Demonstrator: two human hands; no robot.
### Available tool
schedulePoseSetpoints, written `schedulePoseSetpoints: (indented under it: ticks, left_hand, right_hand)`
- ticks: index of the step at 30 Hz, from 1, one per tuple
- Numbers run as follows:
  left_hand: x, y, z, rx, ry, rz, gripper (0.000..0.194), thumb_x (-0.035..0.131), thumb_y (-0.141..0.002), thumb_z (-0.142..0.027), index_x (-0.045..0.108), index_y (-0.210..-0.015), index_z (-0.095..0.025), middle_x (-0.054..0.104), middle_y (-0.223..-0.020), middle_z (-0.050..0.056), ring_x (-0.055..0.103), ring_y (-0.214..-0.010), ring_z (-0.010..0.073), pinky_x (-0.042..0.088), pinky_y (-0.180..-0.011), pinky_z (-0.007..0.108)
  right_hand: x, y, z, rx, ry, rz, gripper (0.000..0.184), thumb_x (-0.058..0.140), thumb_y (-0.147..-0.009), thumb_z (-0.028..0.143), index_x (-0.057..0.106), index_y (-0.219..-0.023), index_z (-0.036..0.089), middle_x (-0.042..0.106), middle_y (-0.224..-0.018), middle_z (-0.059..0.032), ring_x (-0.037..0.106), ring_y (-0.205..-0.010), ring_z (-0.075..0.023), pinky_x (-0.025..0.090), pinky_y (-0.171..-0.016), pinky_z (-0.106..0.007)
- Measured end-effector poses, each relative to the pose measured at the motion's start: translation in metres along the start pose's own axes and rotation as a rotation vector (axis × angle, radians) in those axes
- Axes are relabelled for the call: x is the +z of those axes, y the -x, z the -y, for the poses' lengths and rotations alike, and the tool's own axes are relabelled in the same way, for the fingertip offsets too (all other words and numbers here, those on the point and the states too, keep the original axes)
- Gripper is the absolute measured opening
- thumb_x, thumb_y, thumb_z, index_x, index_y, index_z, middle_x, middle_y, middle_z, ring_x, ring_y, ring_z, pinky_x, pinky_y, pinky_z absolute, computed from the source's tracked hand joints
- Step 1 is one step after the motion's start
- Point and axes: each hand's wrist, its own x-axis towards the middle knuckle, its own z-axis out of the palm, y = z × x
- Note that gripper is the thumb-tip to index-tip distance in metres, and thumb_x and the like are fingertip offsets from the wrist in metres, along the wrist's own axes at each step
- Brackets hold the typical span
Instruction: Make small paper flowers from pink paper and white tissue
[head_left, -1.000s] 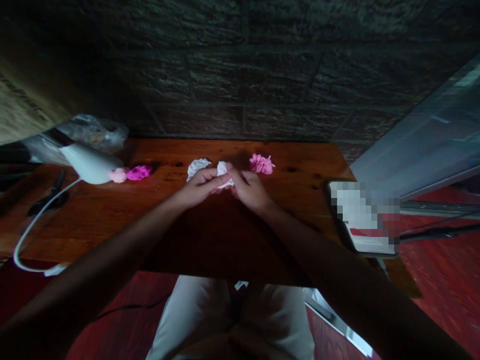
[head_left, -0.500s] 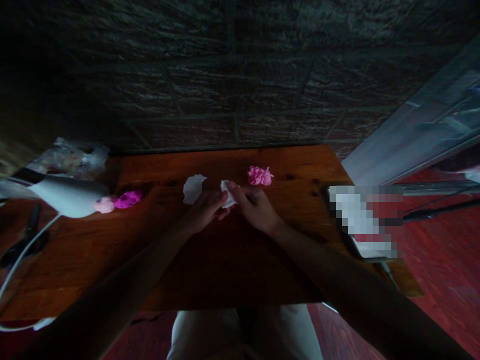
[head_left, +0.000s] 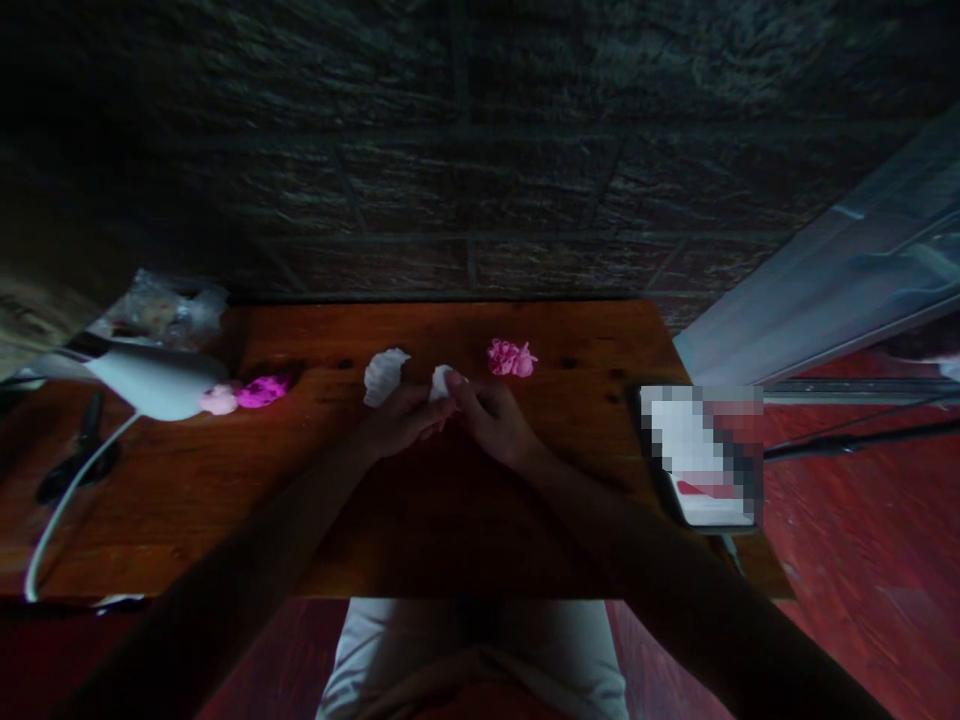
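Above the wooden table (head_left: pixel 262 520), my left hand (head_left: pixel 401 415) and my right hand (head_left: pixel 491 415) meet near the middle. Both have their fingers closed around a small white crumpled lump (head_left: pixel 441 380), soft-looking, though its material is hard to tell. A second white crumpled piece (head_left: pixel 384 376) lies on the table just beyond my left hand. Past my right hand sits a pink ruffled clump (head_left: pixel 511 358). Further left, a pale pink ball (head_left: pixel 220 398) touches a magenta lump (head_left: pixel 262 391).
At the left are a white lamp-like device (head_left: pixel 154 378) with a white cable (head_left: pixel 82 490), black scissors (head_left: pixel 79 465) and a clear plastic bag (head_left: pixel 169 312). A tablet-like device (head_left: pixel 712 510), partly blurred out, rests at the right edge. Behind stands a dark brick wall (head_left: pixel 405 180).
The camera view has tilted and shifted slightly. Both hands stay together on the white lump, with the fingers and the lump's visible shape changing a little.
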Motion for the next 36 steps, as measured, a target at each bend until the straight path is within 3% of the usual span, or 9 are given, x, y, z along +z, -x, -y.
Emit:
schedulePoseSetpoints:
  ticks: [3,8,12,16,19,22,28,36]
  left_hand:
    - [0.001,-0.006,0.002,-0.009,0.068,-0.094,0.065,0.06,-0.077,-0.077,0.056,-0.061,-0.015,0.045,-0.047,-0.004,0.04,-0.042,0.0055,0.028,-0.044,0.02]
    - [0.002,-0.024,-0.007,-0.008,0.071,-0.017,0.069,0.056,-0.077,-0.081,0.05,-0.053,-0.016,0.042,-0.044,-0.003,0.04,-0.041,0.0063,0.028,-0.043,0.02]
    - [0.005,-0.032,-0.01,0.032,0.296,-0.096,0.071,0.054,-0.074,-0.086,0.049,-0.058,-0.017,0.044,-0.048,-0.003,0.042,-0.043,0.0072,0.032,-0.043,0.02]
    - [0.003,-0.028,-0.008,0.02,0.485,0.052,0.065,0.071,-0.066,-0.078,0.05,-0.062,-0.016,0.044,-0.051,-0.006,0.038,-0.044,0.0052,0.031,-0.045,0.019]
    - [0.0,-0.027,-0.008,0.021,0.473,0.143,0.06,0.079,-0.064,-0.069,0.055,-0.067,-0.015,0.046,-0.052,-0.006,0.037,-0.046,0.0046,0.028,-0.047,0.02]
    - [-0.002,-0.029,-0.01,0.026,0.417,0.169,0.057,0.074,-0.071,-0.068,0.057,-0.069,-0.014,0.045,-0.052,-0.005,0.037,-0.048,0.0056,0.026,-0.048,0.021]
    - [0.002,-0.028,-0.009,0.033,0.441,0.104,0.055,0.076,-0.071,-0.066,0.058,-0.075,-0.014,0.046,-0.055,-0.005,0.039,-0.05,0.0057,0.027,-0.049,0.022]
    - [0.007,-0.029,-0.01,0.022,0.424,0.052,0.056,0.071,-0.071,-0.071,0.055,-0.069,-0.017,0.039,-0.053,-0.006,0.032,-0.048,0.0056,0.024,-0.049,0.022]
  right_hand:
    - [0.0,-0.001,0.002,0.015,-0.025,-0.034,0.064,0.046,-0.088,0.076,0.06,-0.066,0.018,0.052,-0.057,0.0026,0.049,-0.057,-0.0107,0.041,-0.058,-0.025]
    - [0.001,0.001,0.007,0.038,-0.123,-0.086,0.062,0.053,-0.083,0.078,0.059,-0.068,0.019,0.047,-0.056,0.0045,0.041,-0.052,-0.0095,0.036,-0.051,-0.024]
    - [0.001,0.004,0.008,0.064,-0.138,-0.133,0.055,0.059,-0.086,0.07,0.059,-0.067,0.018,0.048,-0.059,0.0038,0.038,-0.052,-0.0086,0.032,-0.05,-0.024]
    - [0.001,0.007,0.005,0.084,-0.1,-0.137,0.05,0.062,-0.087,0.064,0.059,-0.066,0.019,0.047,-0.058,0.0039,0.036,-0.052,-0.0089,0.03,-0.049,-0.025]
    - [0.0,0.006,0.004,0.074,-0.081,-0.169,0.05,0.059,-0.09,0.063,0.059,-0.067,0.019,0.045,-0.059,0.004,0.035,-0.053,-0.0091,0.029,-0.049,-0.025]
    - [-0.002,0.005,0.005,0.082,-0.064,-0.171,0.052,0.058,-0.089,0.066,0.061,-0.069,0.018,0.051,-0.063,0.0019,0.036,-0.053,-0.009,0.027,-0.048,-0.025]
    - [-0.007,0.004,0.007,0.163,-0.082,-0.079,0.062,0.053,-0.084,0.077,0.055,-0.063,0.019,0.04,-0.052,0.005,0.032,-0.047,-0.0086,0.023,-0.045,-0.026]
    - [-0.014,0.003,0.005,0.095,-0.138,-0.061,0.06,0.058,-0.085,0.073,0.046,-0.058,0.021,0.031,-0.054,0.0075,0.023,-0.048,-0.0072,0.019,-0.045,-0.025]
